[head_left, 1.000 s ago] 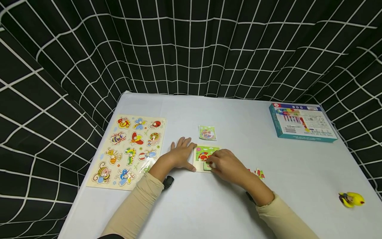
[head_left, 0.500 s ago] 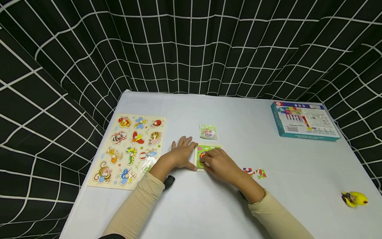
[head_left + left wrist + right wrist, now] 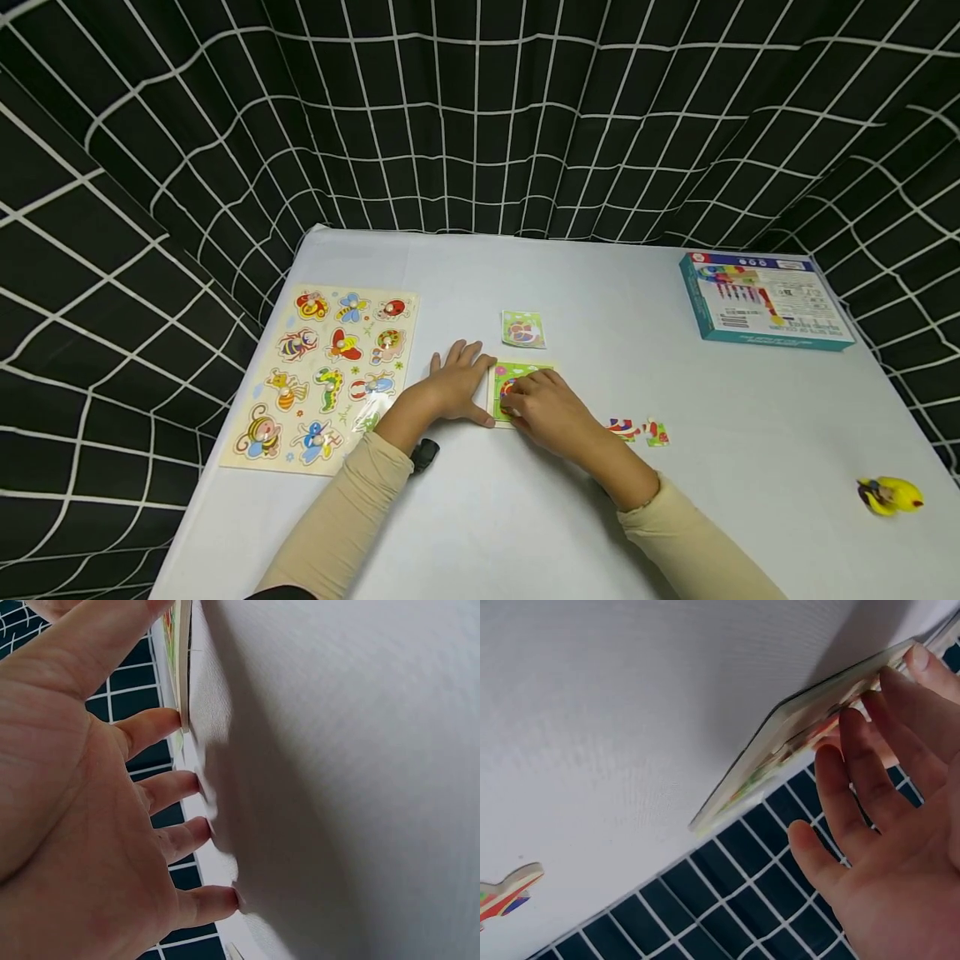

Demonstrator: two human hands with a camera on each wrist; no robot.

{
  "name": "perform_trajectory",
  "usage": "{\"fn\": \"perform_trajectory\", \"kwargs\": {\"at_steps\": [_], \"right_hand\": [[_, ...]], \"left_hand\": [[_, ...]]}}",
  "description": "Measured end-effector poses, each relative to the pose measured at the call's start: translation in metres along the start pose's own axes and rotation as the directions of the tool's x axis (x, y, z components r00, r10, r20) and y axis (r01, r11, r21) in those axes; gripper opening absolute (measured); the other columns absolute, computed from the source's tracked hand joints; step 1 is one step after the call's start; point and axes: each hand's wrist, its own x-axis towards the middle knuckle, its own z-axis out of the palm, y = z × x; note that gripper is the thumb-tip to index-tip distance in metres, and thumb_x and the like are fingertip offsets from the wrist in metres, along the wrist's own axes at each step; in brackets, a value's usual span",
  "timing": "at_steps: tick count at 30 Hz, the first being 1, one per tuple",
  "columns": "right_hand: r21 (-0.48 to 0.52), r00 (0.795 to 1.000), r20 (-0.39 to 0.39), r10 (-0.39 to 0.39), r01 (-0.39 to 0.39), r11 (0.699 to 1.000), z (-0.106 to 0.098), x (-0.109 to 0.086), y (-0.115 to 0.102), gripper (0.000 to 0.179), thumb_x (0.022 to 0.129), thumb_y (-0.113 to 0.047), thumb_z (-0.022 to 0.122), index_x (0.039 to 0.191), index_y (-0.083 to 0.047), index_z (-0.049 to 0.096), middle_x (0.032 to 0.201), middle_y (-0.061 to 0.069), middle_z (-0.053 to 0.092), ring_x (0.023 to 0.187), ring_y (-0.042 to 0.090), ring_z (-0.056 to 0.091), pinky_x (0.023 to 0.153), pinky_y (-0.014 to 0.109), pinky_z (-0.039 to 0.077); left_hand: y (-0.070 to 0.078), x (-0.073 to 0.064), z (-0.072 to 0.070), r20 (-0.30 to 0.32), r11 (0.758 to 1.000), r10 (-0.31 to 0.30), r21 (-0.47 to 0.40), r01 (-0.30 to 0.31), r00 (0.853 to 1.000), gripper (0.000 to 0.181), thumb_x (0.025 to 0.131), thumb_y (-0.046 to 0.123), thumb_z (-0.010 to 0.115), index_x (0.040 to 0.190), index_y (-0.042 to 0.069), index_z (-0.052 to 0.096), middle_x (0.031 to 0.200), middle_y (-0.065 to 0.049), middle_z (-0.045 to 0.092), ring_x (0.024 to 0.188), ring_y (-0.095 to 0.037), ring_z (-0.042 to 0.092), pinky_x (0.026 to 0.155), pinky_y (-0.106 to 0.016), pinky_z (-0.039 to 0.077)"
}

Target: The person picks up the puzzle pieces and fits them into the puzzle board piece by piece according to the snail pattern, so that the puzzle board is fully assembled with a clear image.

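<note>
A small square jigsaw board [image 3: 492,405] with a green, flowered picture lies in the middle of the white table. My left hand [image 3: 454,392] is spread beside it, thumb and index finger at its left edge and the other fingertips on the cloth. In the left wrist view the index fingertip touches the rim of the board [image 3: 184,667]. My right hand [image 3: 551,412] covers the right part of the board, its fingertips on the picture's lower left. The right wrist view shows those fingers [image 3: 866,761] reaching over the board [image 3: 780,724]; any piece under the fingertips is hidden.
Loose red and green jigsaw pieces [image 3: 657,433] lie right of my right hand. Behind the board is a picture card [image 3: 523,330]. A large insect peg puzzle [image 3: 318,379] lies left, a flat teal box [image 3: 767,302] back right, and a yellow toy duck [image 3: 890,496] front right.
My right hand has moved slightly left over the board. The green piece it held raised at the board's front now lies level with the picture. My left hand stays put.
</note>
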Motion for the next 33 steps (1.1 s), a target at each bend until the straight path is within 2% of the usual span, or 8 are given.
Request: {"fn": "perform_trajectory", "kwargs": {"at_steps": [4, 8, 12, 17, 20, 26, 33], "right_hand": [[0.014, 1.0, 0.008, -0.021, 0.021, 1.0, -0.003, -0.005, 0.0, 0.019, 0.083, -0.019, 0.076, 0.102, -0.014, 0.074, 0.1, 0.0, 0.068, 0.101, 0.024, 0.059, 0.097, 0.044, 0.043], [0.081, 0.999, 0.021, -0.029, 0.027, 0.996, -0.011, -0.02, 0.005, 0.031, 0.082, -0.019, 0.077, 0.112, -0.014, 0.071, 0.108, 0.0, 0.069, 0.108, 0.023, 0.06, 0.099, 0.045, 0.043], [0.138, 0.999, 0.03, 0.031, -0.035, 0.99, -0.019, -0.044, 0.02, 0.036, 0.081, -0.02, 0.079, 0.116, -0.013, 0.07, 0.112, 0.001, 0.069, 0.111, 0.025, 0.06, 0.099, 0.047, 0.043], [0.113, 0.988, 0.021, 0.154, -0.156, 0.981, -0.023, -0.074, 0.046, 0.039, 0.076, -0.018, 0.083, 0.113, -0.01, 0.071, 0.112, 0.006, 0.069, 0.111, 0.029, 0.06, 0.099, 0.051, 0.042], [0.091, 0.979, 0.02, 0.203, -0.204, 0.975, -0.025, -0.088, 0.058, 0.04, 0.074, -0.016, 0.084, 0.111, -0.009, 0.071, 0.111, 0.008, 0.069, 0.11, 0.031, 0.06, 0.098, 0.053, 0.041], [0.073, 0.971, 0.033, 0.236, -0.237, 0.969, -0.025, -0.104, 0.068, 0.035, 0.073, -0.013, 0.084, 0.105, -0.01, 0.072, 0.107, 0.009, 0.069, 0.106, 0.033, 0.061, 0.095, 0.055, 0.043], [0.07, 0.966, 0.038, 0.256, -0.258, 0.964, -0.024, -0.114, 0.072, 0.033, 0.069, -0.007, 0.085, 0.101, -0.01, 0.074, 0.102, 0.008, 0.069, 0.103, 0.032, 0.061, 0.095, 0.056, 0.043]], "left_hand": [[0.0, 0.0, 0.001, 0.001, 1.0, -0.008, -0.003, 0.008, 1.0, 0.099, 0.07, 0.05, 0.083, 0.149, 0.016, 0.033, 0.162, -0.014, 0.013, 0.149, -0.037, 0.003, 0.113, -0.067, 0.011], [0.001, -0.001, 0.004, 0.001, 1.0, -0.007, -0.012, 0.007, 1.0, 0.099, 0.07, 0.049, 0.083, 0.149, 0.017, 0.034, 0.162, -0.013, 0.013, 0.149, -0.037, 0.003, 0.113, -0.067, 0.01], [0.002, -0.001, 0.005, 0.0, 1.0, -0.002, -0.017, 0.002, 1.0, 0.099, 0.07, 0.047, 0.084, 0.149, 0.017, 0.033, 0.162, -0.014, 0.013, 0.149, -0.037, 0.002, 0.113, -0.067, 0.009], [0.001, -0.001, 0.004, -0.006, 1.0, -0.006, -0.018, 0.006, 1.0, 0.099, 0.07, 0.046, 0.084, 0.149, 0.017, 0.034, 0.162, -0.013, 0.012, 0.149, -0.036, 0.002, 0.113, -0.067, 0.008], [0.001, -0.001, 0.003, -0.011, 1.0, 0.0, -0.023, -0.001, 1.0, 0.099, 0.07, 0.046, 0.085, 0.149, 0.016, 0.034, 0.162, -0.014, 0.013, 0.149, -0.036, 0.002, 0.113, -0.067, 0.008], [0.001, -0.002, 0.001, -0.015, 1.0, 0.009, -0.021, -0.009, 1.0, 0.098, 0.07, 0.046, 0.084, 0.149, 0.016, 0.034, 0.162, -0.014, 0.013, 0.149, -0.037, 0.003, 0.113, -0.067, 0.009], [0.0, -0.003, 0.001, -0.011, 0.999, 0.02, -0.025, -0.02, 1.0, 0.098, 0.071, 0.046, 0.084, 0.149, 0.015, 0.033, 0.162, -0.014, 0.012, 0.149, -0.036, 0.003, 0.113, -0.066, 0.009]]}}
